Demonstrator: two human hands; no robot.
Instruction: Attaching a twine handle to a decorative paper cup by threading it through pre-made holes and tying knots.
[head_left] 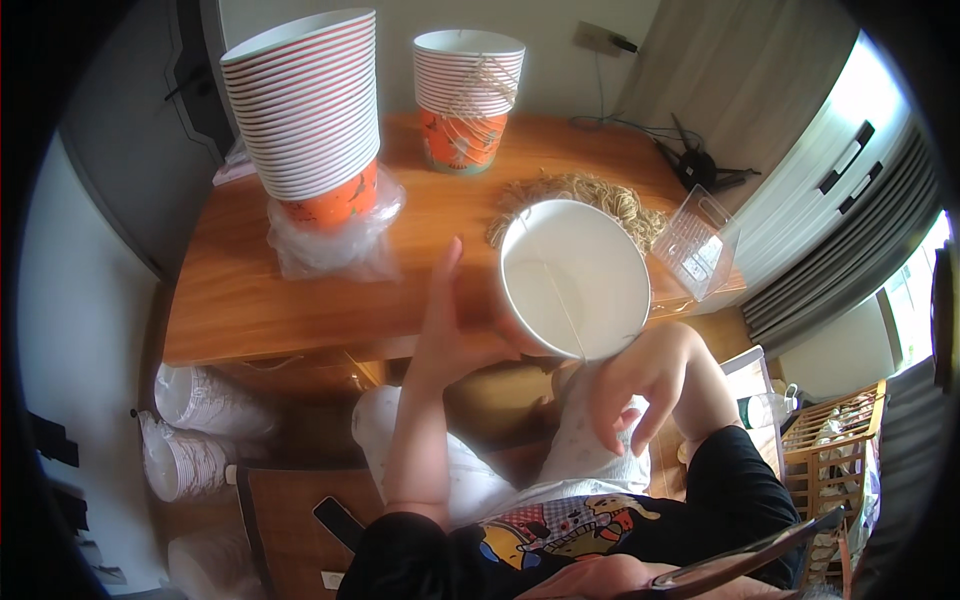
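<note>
A white paper bucket with an orange outer side tilts its mouth up at the table's near edge. Thin twine runs across its mouth from rim to rim. On the bucket's left is my left hand, slightly blurred, its thumb raised and spread away. The other fingers of that hand reach toward the bucket's lower side, where their tips are hidden. My right hand hangs by the near right rim with its fingers curled down over my lap. Whether twine lies between those fingers is too small to tell.
On the wooden table stand a tall bucket stack on clear plastic and a shorter stack draped with twine. A twine heap, a clear plastic box and a black stand lie beyond. Wrapped buckets sit below left.
</note>
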